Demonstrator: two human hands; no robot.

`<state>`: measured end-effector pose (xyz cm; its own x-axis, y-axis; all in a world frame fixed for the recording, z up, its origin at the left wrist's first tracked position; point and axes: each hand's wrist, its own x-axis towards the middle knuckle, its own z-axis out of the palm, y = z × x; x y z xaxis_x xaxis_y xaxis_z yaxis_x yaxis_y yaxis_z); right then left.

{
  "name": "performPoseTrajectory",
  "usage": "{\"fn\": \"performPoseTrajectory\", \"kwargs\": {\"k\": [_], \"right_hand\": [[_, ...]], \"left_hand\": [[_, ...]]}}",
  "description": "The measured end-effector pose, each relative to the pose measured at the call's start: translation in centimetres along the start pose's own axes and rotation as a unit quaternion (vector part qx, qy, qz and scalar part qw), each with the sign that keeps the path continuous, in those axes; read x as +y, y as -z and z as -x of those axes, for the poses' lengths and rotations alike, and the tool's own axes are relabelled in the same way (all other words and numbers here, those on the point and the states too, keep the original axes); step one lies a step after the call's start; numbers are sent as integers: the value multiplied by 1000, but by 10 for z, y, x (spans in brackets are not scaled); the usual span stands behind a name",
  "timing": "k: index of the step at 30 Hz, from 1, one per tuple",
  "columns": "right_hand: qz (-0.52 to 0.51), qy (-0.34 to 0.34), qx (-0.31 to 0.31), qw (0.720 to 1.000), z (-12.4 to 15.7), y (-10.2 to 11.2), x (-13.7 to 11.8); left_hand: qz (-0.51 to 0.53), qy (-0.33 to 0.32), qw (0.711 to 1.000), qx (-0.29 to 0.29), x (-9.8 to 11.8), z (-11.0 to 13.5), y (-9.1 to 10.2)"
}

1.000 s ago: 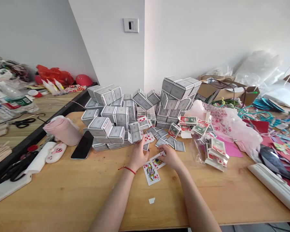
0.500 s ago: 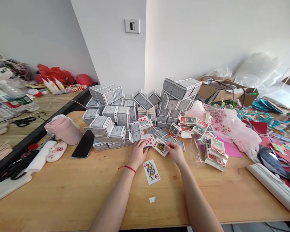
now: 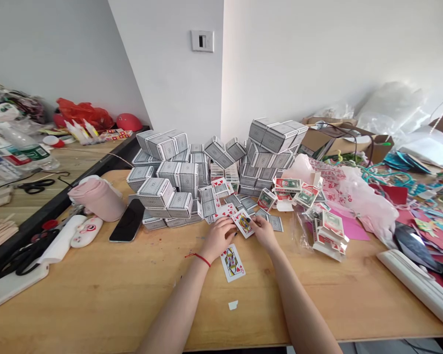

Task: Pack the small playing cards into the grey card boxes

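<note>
My right hand [image 3: 264, 233] pinches a face playing card [image 3: 242, 222] at its right edge, tilted above the table. At that card's left edge is my left hand [image 3: 217, 238], its fingers curved and the thumb apart from them; whether the fingertips touch the card is unclear. Under and behind my left fingers lie heart cards [image 3: 224, 210], partly covered. A queen of hearts [image 3: 233, 265] lies face up just below my hands, its upper left corner close to my left thumb. Face-down grey-backed cards [image 3: 275, 222] are spread behind my right hand.
Stacked grey card boxes [image 3: 155, 191] stand at the back. Opened red-and-white card boxes [image 3: 330, 226] and a plastic bag [image 3: 354, 191] are to the right. A phone [image 3: 127, 221] and a pink cup [image 3: 98, 199] lie left. A white scrap [image 3: 233, 305] sits near the front.
My left hand has slid right and slightly toward me, off the heart cards to the face card. My right hand has shifted the face card slightly left and up.
</note>
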<state>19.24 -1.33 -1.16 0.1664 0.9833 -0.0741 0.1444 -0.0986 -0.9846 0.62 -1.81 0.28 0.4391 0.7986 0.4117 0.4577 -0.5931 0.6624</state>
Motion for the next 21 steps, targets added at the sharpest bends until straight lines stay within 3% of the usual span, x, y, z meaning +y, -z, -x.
{"fn": "performPoseTrajectory", "kwargs": {"k": [9, 21], "right_hand": [[-123, -73, -115, 983, 8, -6, -8], [-150, -66, -103, 981, 10, -19, -8]], "left_hand": [[-16, 18, 1000, 4, 0, -3, 2], [-56, -5, 998, 24, -6, 0, -1]]}}
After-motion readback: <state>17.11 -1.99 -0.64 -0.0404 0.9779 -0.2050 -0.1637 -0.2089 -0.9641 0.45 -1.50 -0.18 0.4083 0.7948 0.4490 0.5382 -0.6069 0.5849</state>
